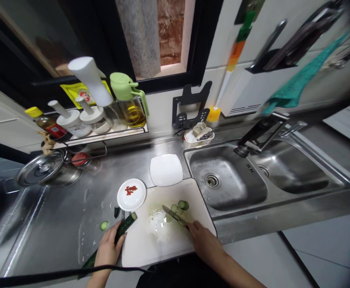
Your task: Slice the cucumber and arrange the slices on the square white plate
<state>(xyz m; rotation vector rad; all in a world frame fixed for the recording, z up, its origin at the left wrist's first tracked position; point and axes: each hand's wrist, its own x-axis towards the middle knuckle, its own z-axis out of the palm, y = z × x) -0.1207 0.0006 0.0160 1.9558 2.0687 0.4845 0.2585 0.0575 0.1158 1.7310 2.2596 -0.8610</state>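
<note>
My left hand (110,247) is closed round a long dark green cucumber (126,227) at the left edge of the white cutting board (145,254). One cut end of it points up and right over the board. In my right hand (203,242) is a knife (171,213), its blade lying low over the board and pointing up and left. Several cucumber slices (181,206) lie beside the blade. Left of the board, a pale cucumber slice (104,226) and a dark green end piece (117,211) rest on the steel counter.
Behind the board stand a small white plate (139,203) with red chopped bits and a bare white square plate (166,170). The double sink (229,200) is at the right. A condiment rack (111,135) and a lidded pot (59,176) are at the left. A black cord (73,272) crosses below.
</note>
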